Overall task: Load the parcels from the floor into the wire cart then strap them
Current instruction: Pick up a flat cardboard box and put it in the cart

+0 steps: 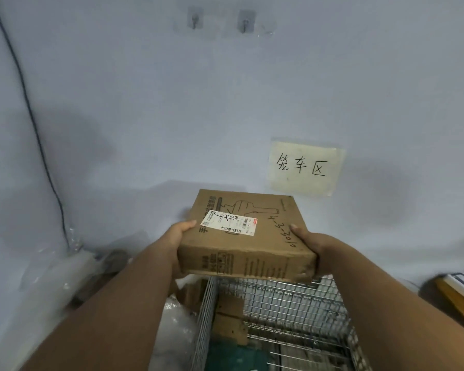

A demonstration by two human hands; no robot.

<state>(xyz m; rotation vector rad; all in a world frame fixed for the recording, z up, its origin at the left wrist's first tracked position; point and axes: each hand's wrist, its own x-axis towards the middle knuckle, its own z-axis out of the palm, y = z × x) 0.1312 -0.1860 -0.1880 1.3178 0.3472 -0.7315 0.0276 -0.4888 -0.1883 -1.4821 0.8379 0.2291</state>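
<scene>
I hold the cardboard parcel level above the wire cart, my left hand gripping its left edge and my right hand curled round its right corner, thumbs on top. The cart's mesh walls stand just below, with another brown box already inside. To do this well I think I should keep the parcel flat, clear the near rim, and lower it beside that box, leaving my fingers room to slip out.

Parcel in both hands, above cart
</scene>
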